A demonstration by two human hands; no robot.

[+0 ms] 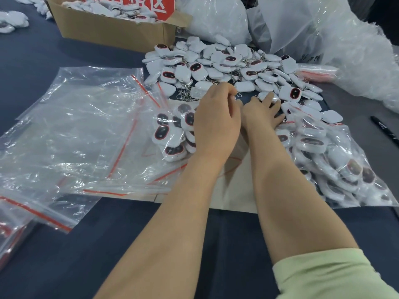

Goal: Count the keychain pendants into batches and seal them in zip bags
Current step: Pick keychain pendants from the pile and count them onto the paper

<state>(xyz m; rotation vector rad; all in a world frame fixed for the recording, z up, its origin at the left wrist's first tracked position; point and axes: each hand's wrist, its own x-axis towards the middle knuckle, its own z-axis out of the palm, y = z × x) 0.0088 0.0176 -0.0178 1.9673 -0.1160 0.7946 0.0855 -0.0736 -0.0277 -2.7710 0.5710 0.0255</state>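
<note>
Keychain pendants (232, 59) near red "格区" sign (129, 5)

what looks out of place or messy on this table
Nothing looks broken. The loose pendants lie in an untidy heap with their chains tangled, the empty zip bags to its left are rumpled and overlapping, and a black marker lies askew at the far right.

Empty bags (71, 130) left of pendant pile (228, 65)
</note>
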